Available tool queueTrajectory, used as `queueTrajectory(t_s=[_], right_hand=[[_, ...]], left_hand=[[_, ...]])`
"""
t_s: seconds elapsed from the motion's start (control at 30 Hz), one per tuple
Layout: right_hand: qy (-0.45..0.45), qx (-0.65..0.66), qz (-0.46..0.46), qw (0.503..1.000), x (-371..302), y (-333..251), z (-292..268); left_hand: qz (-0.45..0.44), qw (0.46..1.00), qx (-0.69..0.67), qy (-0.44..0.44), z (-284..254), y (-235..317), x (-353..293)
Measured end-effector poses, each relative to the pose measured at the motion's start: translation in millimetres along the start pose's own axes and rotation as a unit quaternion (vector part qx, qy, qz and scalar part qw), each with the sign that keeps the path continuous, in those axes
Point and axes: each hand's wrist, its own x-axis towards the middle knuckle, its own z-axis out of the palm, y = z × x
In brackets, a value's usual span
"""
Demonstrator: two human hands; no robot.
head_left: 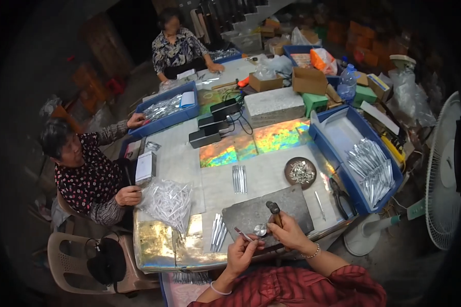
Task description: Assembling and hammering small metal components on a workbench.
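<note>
Over the slab (251,213), the right hand (292,234) grips a hammer (275,212) (stray blows could bruise the left hand (242,254), pinching a strip (243,234))

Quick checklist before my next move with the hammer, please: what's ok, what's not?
1. Hammer gripped in right hand: ok.
2. Thin piece held in left hand: ok.
3. Disc lying on slab: ok.
4. Left fingers clear of disc: cannot tell; they are very close.
5. Bowl off the slab: ok, beyond it.
6. Pliers off the slab: ok, to its right.
</note>
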Motion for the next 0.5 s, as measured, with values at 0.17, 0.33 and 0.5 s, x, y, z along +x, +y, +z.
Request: queueTrajectory(t_s=[0.17,0.33,0.5], right_hand=[[-0.011,-0.008,0.019,1.000,5,0,-6],[-0.013,-0.047,-0.027,0.998,7,-8,-6],[-0.010,-0.036,-0.025,0.999,8,-7,-6]], left_hand=[[-0.017,0.999,0.040,0.016,0,0,1],[-0.023,0.998,0.051,0.033,-1,-2,0],[-0.003,0.996,0.081,0.032,-2,-3,1]])
